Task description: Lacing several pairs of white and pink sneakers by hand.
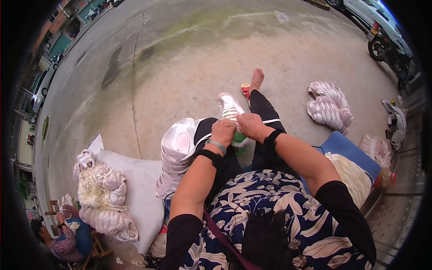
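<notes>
A pale pink and white sneaker (228,104) sits between my knees, toe pointing away from me, with white laces across its front. My left hand (222,132) is closed at the shoe's near left side, pinching a white shoelace (202,139) whose end sticks out to the left. Close beside it, my right hand (253,126) pinches the lace too, and a white end (272,120) extends past it to the right. My fingers hide the upper part of the lacing. Below the hands, something green and white (241,141) shows between my legs.
Left of my leg stands a stack of pale shoes (173,157) in a clear bag. Bundled shoes and cream laces (102,186) lie on a white sheet (141,180). Two shoe rows (330,107) rest at right, near a blue cushion (348,150). Another person (67,240) sits far left.
</notes>
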Tool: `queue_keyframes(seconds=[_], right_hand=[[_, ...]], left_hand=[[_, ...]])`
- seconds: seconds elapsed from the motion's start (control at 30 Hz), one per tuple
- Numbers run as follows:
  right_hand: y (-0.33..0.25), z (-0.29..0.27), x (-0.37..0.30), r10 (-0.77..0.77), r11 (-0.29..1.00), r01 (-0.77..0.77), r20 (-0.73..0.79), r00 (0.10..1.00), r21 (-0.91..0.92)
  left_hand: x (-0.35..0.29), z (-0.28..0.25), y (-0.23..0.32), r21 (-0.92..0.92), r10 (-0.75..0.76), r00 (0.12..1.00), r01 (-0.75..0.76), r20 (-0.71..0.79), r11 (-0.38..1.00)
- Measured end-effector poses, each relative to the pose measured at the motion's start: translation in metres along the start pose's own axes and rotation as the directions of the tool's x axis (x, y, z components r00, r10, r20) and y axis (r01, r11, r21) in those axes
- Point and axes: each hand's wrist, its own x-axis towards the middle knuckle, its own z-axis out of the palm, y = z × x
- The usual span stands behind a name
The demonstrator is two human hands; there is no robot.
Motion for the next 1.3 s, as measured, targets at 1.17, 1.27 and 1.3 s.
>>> queue_keyframes(seconds=[1.17, 1.27, 1.3], right_hand=[[0.034, -0.038, -0.003, 0.088, 0.931, -0.194, 0.326, 0.941, 0.308], [0.043, -0.034, -0.001, 0.092, 0.896, -0.097, 0.033, 0.995, 0.433], [0.049, -0.033, 0.002, 0.126, 0.889, -0.126, 0.029, 0.992, 0.440]], left_hand=[[0.001, -0.059, -0.005, -0.247, 0.018, 0.991, 0.016, 0.132, 0.969], [0.007, -0.103, 0.003, -0.450, -0.059, 0.977, 0.148, 0.205, 0.881], [0.011, -0.119, 0.006, -0.445, -0.056, 0.975, 0.148, 0.215, 0.883]])
